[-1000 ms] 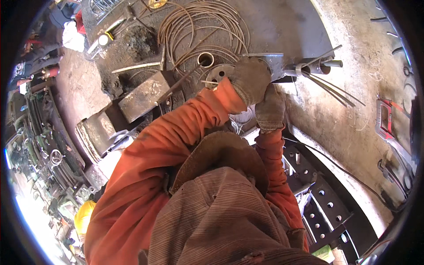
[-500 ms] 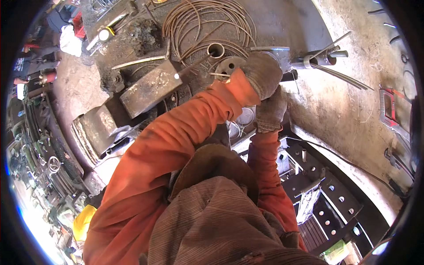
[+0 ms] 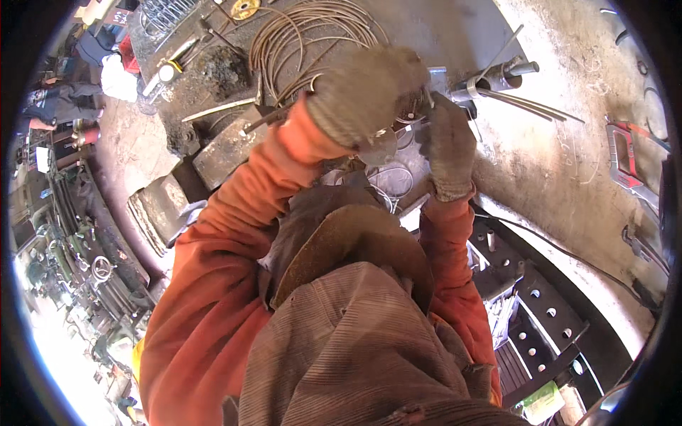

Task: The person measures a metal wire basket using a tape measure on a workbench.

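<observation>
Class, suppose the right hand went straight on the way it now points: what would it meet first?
Probably the short pale strip beside the dark tabletop, just beyond the gloved right hand; depth is unclear, so it might pass above.

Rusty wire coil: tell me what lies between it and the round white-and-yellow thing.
Head view: a dark, rough lump lies between the coil and that round thing.

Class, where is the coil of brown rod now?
In the head view, the coil lies at the top, left of centre, on the dark worktop, right of the dark lump and partly behind the gloved left hand.
</observation>
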### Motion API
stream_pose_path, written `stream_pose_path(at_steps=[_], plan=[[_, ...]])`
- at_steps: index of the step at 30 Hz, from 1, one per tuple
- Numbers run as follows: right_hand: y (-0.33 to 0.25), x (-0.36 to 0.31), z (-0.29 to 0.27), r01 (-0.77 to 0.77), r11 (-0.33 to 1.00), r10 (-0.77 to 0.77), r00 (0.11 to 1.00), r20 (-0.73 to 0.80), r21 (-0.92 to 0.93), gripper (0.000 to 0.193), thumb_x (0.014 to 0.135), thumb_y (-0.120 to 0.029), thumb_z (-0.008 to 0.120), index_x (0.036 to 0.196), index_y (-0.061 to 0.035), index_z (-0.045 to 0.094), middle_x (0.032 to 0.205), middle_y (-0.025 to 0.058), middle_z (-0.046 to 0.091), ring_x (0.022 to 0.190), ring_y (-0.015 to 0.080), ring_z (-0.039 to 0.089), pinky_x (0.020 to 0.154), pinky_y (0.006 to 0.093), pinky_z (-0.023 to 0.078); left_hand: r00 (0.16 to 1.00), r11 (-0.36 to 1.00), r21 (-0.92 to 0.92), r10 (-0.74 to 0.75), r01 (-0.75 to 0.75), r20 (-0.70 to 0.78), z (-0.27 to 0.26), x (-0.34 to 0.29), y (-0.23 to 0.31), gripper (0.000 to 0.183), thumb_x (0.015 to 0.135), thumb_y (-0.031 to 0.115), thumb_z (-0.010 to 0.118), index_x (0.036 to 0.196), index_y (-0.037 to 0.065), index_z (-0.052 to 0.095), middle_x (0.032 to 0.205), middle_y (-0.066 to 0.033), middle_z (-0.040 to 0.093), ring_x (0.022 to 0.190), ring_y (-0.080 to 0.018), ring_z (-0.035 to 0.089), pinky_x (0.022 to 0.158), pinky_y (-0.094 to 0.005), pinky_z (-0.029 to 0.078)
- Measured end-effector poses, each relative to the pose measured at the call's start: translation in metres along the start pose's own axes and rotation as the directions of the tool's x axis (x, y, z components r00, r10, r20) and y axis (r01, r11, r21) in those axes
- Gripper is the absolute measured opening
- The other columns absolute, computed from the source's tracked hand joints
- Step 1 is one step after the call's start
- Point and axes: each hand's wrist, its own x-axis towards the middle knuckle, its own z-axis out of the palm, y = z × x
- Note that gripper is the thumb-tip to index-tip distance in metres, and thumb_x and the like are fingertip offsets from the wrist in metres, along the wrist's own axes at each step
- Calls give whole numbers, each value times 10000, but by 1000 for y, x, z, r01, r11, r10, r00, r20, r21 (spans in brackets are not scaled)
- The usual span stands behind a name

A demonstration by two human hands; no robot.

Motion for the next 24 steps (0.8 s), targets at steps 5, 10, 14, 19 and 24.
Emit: stream_pose_path(at_steps=[5,10,14,19,24], plan=[[-13,27,23,182,983,-178,978,113,-25,343,1077,-268,622,1292,-11,691,1021,135,761,851,204,716,757,351,573,833,914,-354,-32,-199,-552,-23,-2,12,242,922,-67,702,1156,-14,741,1089,-138,757,1005,-233,745,857,-337,589],[-28,23,-1,-35,989,12,986,166,141,269,1070,-235,664,1216,-13,708,848,34,685,690,94,620,541,266,459,599,487,-872,-687,-41,-412,10,-17,26,240,918,58,751,1152,5,754,963,-82,781,823,-132,733,742,-297,594],[22,22,-14,-128,981,121,991,55,147,197,1039,-196,719,1070,-2,734,705,-25,572,604,59,494,533,252,382,570,284,-917,-818,280,-79,33,-75,31,362,932,76,735,1279,-23,701,1061,-104,772,879,-119,717,782,-287,590],[42,33,-5,-112,982,147,960,239,-154,181,1044,-175,643,1126,-37,727,791,96,645,637,182,579,605,384,486,477,220,-862,-878,457,29,36,-159,50,482,956,73,730,1413,-39,626,1250,-155,735,1071,-206,726,908,-319,582],[45,50,11,111,988,-80,960,268,-103,230,1043,-204,650,1171,-37,742,773,72,638,631,151,564,586,345,469,602,644,-429,-759,634,-249,37,-181,51,432,926,70,749,1341,-18,669,1209,-233,725,1078,-310,740,941,-360,575]])
